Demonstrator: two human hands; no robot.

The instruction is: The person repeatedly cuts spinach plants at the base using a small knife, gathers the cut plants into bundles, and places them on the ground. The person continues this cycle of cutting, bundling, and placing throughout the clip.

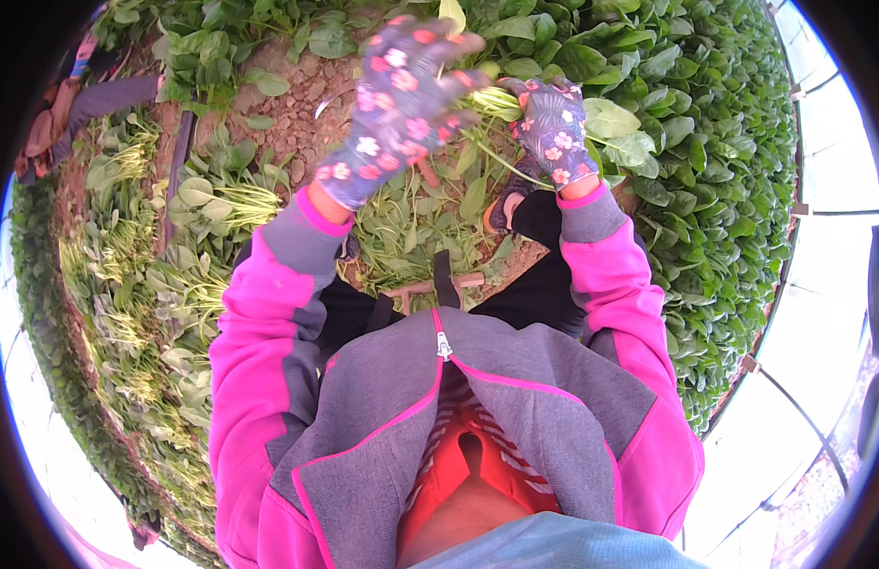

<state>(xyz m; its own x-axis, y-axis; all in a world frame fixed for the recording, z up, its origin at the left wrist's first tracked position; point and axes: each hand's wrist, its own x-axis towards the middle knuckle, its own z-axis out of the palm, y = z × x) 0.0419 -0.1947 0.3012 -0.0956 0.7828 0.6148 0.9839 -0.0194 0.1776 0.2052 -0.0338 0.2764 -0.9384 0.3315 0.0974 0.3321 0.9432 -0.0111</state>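
My left hand (402,104), in a dark flowered glove, is raised over the soil with its fingers spread and blurred by motion. Beside its wrist shows a thin, pale, curved sliver (333,100), and under the palm a short brownish piece (427,174); I cannot tell whether they belong together. My right hand (556,128), gloved alike, is closed around a bunch of spinach (496,102). The pale stems point toward my left hand, and broad leaves stick out on the right. Loose stalks hang below the bunch.
Dense spinach (705,180) grows along the right. Cut bunches (245,204) lie in rows on the left, near a dark strip (179,171). Trimmed leaves (411,223) litter the ground between my feet, before a wooden bar (468,282). Another person's sleeved arm (108,100) shows far left.
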